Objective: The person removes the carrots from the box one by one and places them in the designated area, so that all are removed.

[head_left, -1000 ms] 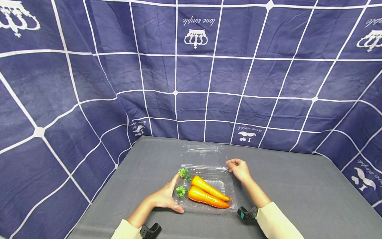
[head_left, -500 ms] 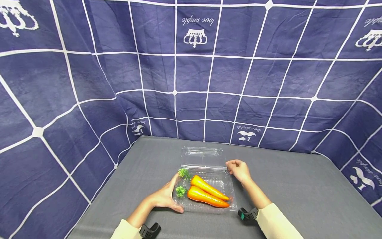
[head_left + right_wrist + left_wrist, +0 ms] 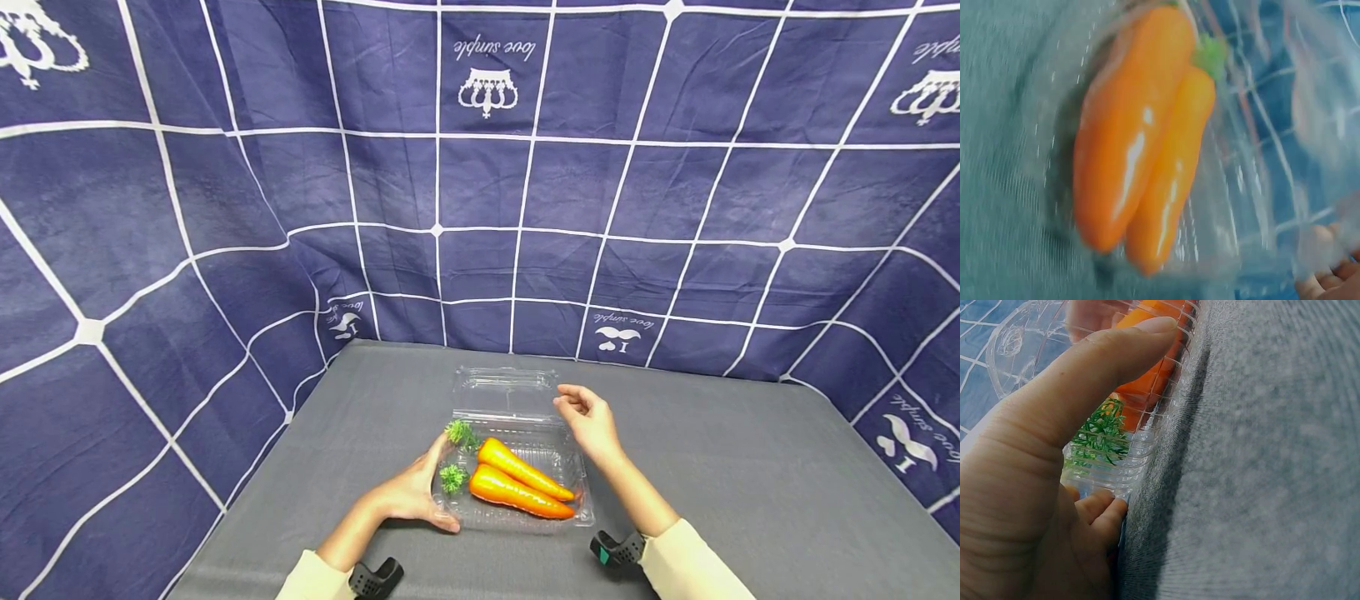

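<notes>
A clear plastic clamshell container [image 3: 558, 446] sits on the grey cloth with its lid [image 3: 506, 392] folded back at the far side. Inside lie two orange carrots, a nearer one [image 3: 517, 493] and a farther one [image 3: 525, 468], with green leafy tops [image 3: 453, 478] at the left. My left hand [image 3: 412, 492] grips the container's left end; the thumb [image 3: 1116, 353] lies along the near wall and the fingers reach behind. At the lid's right edge is my right hand [image 3: 592, 421], fingers bent, seeming to pinch that edge; the right wrist view is blurred there.
Grey cloth [image 3: 720, 475] covers the table around the container. A blue curtain with white grid lines [image 3: 570, 192] hangs behind and along both sides. Black bands [image 3: 617, 548] are on both wrists.
My right hand has shifted slightly up and left along the lid's right edge. The lid has moved a little. My left hand, the carrots and the container's base stay in place.
</notes>
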`<action>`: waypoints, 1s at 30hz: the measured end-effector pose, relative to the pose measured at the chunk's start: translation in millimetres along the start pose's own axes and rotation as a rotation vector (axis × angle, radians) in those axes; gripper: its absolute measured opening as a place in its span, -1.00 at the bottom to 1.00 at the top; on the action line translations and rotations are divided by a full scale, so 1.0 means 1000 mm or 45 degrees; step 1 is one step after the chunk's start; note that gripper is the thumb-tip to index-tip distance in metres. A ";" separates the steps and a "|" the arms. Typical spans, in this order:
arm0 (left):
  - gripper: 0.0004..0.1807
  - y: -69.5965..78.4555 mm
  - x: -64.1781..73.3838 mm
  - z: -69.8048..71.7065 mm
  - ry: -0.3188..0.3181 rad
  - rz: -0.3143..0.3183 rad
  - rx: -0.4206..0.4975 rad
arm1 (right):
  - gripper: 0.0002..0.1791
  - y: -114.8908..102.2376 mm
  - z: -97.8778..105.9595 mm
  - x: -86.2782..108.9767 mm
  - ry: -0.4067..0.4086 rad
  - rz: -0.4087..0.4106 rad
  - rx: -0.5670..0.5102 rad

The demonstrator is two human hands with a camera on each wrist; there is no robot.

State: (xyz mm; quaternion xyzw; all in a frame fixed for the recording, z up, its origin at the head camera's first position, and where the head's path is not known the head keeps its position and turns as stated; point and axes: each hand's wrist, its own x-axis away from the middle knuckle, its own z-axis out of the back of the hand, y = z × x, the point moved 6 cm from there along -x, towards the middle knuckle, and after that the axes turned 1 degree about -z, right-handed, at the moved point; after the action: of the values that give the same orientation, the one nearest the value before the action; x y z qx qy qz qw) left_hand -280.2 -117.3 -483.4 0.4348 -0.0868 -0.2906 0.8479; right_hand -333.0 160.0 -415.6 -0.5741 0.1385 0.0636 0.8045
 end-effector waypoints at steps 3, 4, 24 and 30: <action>0.48 0.000 0.000 0.000 0.006 -0.014 -0.010 | -0.73 -0.008 -0.011 0.004 -0.085 0.017 -0.031; 0.47 0.000 0.000 0.000 0.006 -0.017 -0.014 | -0.73 -0.009 -0.015 0.005 -0.114 0.014 -0.037; 0.48 0.005 -0.001 0.001 0.013 -0.065 -0.019 | -0.68 -0.006 -0.064 0.027 -0.583 0.003 0.035; 0.48 0.004 -0.001 0.001 0.005 -0.074 -0.008 | -0.68 0.002 -0.069 0.029 -0.627 0.024 0.144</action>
State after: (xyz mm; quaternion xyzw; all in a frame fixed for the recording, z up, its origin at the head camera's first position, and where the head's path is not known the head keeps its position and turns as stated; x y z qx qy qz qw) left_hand -279.9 -115.7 -479.7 0.4349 -0.0715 -0.3145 0.8408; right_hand -315.7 93.7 -446.8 -0.4942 -0.0531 0.2011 0.8441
